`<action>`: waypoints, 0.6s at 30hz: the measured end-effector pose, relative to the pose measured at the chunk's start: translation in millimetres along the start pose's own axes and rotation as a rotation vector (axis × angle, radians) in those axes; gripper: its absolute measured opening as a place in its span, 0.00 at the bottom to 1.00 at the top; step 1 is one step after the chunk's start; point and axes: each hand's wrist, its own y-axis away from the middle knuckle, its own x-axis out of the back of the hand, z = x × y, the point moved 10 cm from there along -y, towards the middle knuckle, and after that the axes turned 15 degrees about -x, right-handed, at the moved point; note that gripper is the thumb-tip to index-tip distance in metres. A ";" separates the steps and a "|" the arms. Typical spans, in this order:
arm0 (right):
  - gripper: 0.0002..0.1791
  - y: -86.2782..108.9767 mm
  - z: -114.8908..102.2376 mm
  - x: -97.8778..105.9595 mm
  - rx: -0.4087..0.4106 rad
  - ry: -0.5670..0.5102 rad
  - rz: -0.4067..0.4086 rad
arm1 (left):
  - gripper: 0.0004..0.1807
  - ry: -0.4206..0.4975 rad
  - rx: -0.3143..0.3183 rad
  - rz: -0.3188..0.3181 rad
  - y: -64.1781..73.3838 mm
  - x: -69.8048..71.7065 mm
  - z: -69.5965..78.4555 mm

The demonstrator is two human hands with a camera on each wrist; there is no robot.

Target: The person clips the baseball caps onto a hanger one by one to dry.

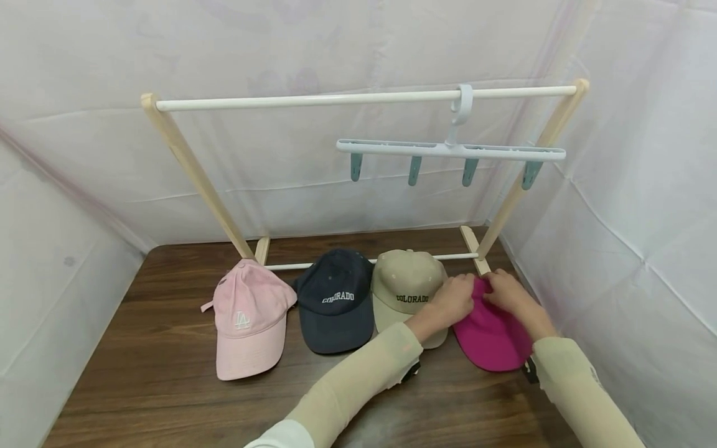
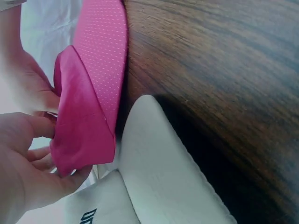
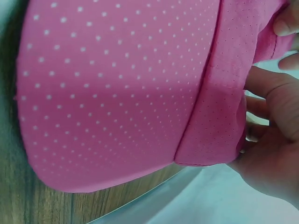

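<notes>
At the right end of a row of caps lies a magenta cap, its brim toward the front. Small pale dots cover the brim in the right wrist view. My left hand grips the left side of its crown, and in the left wrist view the thumb and fingers pinch the fabric. My right hand holds the opposite side of the crown, with its fingers curled at the cloth behind the brim. A beige cap lettered COLORADO sits just left, partly hidden by my left forearm.
A dark COLORADO cap and a pink LA cap lie farther left on the wooden table. Behind stands a rack with a white top bar. A white hanger with several grey-green clips hangs from it. Pale curtains surround the table.
</notes>
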 end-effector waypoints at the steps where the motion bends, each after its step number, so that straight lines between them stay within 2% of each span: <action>1: 0.25 0.6 -0.5 -0.1 0.000 -0.004 -0.007 | 0.15 0.016 -0.011 0.011 0.3 1.8 1.5; 5: 0.21 1.3 -0.1 1.8 -0.002 -0.036 -0.012 | 0.13 0.047 -0.029 0.034 1.6 6.2 3.3; 11: 0.15 2.8 4.7 7.0 -0.015 -0.104 -0.002 | 0.19 0.130 0.056 0.039 7.1 5.7 -6.8; 13: 0.14 5.5 5.6 10.9 -0.004 -0.124 0.021 | 0.17 0.142 0.081 0.034 8.8 4.3 -10.9; 18: 0.13 14.9 10.5 23.4 0.004 -0.138 0.092 | 0.09 0.164 0.099 0.031 10.7 3.2 -16.5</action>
